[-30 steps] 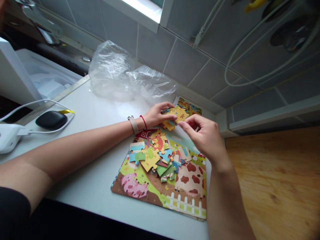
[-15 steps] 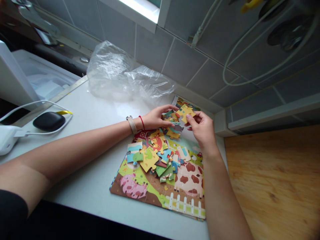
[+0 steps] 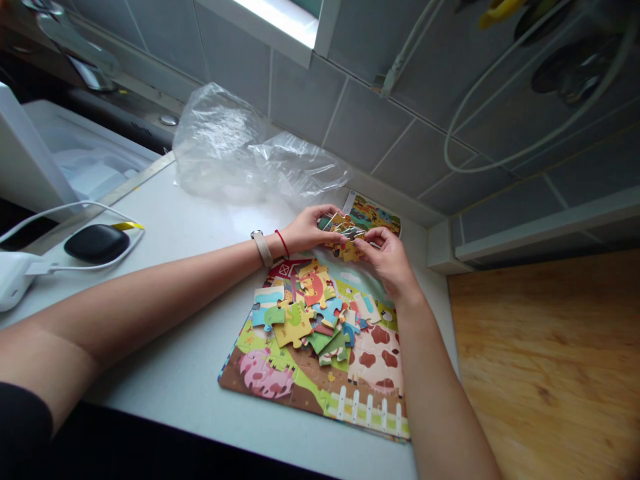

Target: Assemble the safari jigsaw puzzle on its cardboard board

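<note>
Jigsaw puzzle pieces (image 3: 345,235) are what we are watching: a small cluster of them sits between the two hands, just past the top edge of the farm-scene puzzle board (image 3: 300,393), while a loose heap of pieces (image 3: 305,313) lies over the board's upper middle. The left hand (image 3: 313,230) holds the cluster from one side, its fingers (image 3: 330,212) curled close around it. The right hand (image 3: 387,263) comes in from the other side, with its fingers (image 3: 373,239) bent and their tips against the pieces, so both hands seem to share the hold.

As far as we can judge, the lower part of the board looks done, with the pig, the spotted cow and the white fence lying flat (whether these are fitted pieces or a printing on the tray, we cannot tell from here). The heap and the cluster look like what is left.

A printed picture card (image 3: 375,215) lies just beyond the hands, and a crumpled clear plastic bag (image 3: 240,150) rests against the tiled wall (image 3: 295,93). Both lie on the pale countertop (image 3: 170,267), as does a black case (image 3: 97,243) beside a white charger (image 3: 15,280).
</note>
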